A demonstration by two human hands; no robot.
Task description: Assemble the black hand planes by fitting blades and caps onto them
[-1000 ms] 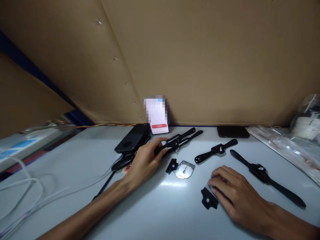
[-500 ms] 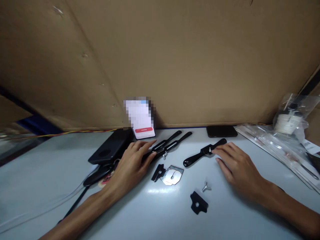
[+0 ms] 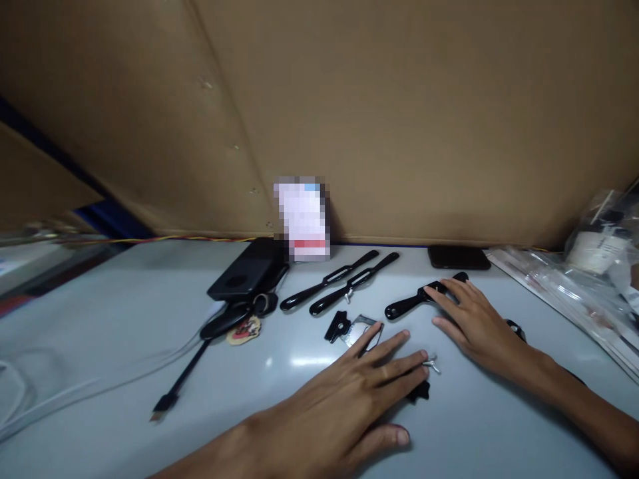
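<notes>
My left hand hangs low over the table, fingers spread, holding nothing. It partly covers a black cap plate, and its fingertips are beside a wing screw. My right hand has its fingertips over a black spokeshave, thumb apart; firm contact is hard to judge. Two more black spokeshave bodies lie parallel in the middle, with another wing screw against the nearer one. In front of them are a second black cap plate and flat metal blades, partly behind my left fingers.
A lit phone leans on the cardboard wall. At left are a black box-shaped device and a cable with a plug. A dark phone and clear plastic packages lie at right.
My left hand has left the two spokeshave bodies and moved right and nearer, over the cap plate. My right hand stays by the right spokeshave. The view has shifted slightly.
</notes>
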